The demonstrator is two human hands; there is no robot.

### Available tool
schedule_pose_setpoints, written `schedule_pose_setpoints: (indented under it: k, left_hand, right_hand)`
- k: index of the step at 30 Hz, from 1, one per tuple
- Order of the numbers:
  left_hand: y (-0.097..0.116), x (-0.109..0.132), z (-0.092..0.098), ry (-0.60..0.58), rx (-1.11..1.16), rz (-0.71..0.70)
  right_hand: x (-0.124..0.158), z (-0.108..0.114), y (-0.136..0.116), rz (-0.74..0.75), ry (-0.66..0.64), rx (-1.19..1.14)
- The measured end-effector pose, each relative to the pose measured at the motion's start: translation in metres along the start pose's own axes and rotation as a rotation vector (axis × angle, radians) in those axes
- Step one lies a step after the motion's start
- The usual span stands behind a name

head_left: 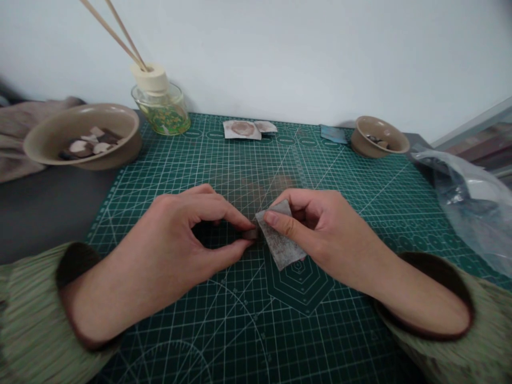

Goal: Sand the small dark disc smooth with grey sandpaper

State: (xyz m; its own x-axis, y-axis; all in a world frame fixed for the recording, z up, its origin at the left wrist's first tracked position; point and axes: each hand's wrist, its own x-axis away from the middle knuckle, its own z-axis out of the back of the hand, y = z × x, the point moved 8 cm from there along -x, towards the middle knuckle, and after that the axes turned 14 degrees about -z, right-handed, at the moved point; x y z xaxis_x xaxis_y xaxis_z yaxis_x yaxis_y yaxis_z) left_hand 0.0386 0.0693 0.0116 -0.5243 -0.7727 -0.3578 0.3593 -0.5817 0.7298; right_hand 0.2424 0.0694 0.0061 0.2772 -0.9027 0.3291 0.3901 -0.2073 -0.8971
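Between the thumb and index finger of my left hand is a small dark brown piece, perhaps wood; most of it is covered by the fingertips. My right hand pinches a worn grey piece of sandpaper, thumb on top and fingers behind it. The sandpaper's left edge is close to the brown piece; whether they touch I cannot tell. Both hands are low over the green cutting mat, near its middle. Brownish dust lies on the mat just beyond the fingers.
At the left stands a brown bowl of small chunks, beside a glass reed diffuser. Stained paper pieces and a blue-grey sheet lie along the back. A smaller bowl and a clear plastic bag are at the right.
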Motion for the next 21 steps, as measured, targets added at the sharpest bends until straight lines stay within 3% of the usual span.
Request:
schedule_pose_setpoints:
  k: [7,21]
  left_hand:
    - [-0.0028,0.0013,0.0009,0.018,-0.022,0.043]
    - [-0.0071,0.0058,0.0017,-0.002,-0.023,0.090]
  right_hand:
    - [0.0004,-0.0022,0.0059,-0.067,-0.046,-0.085]
    - [0.0010,-0.0059,0.0034,-0.047,-0.016,-0.070]
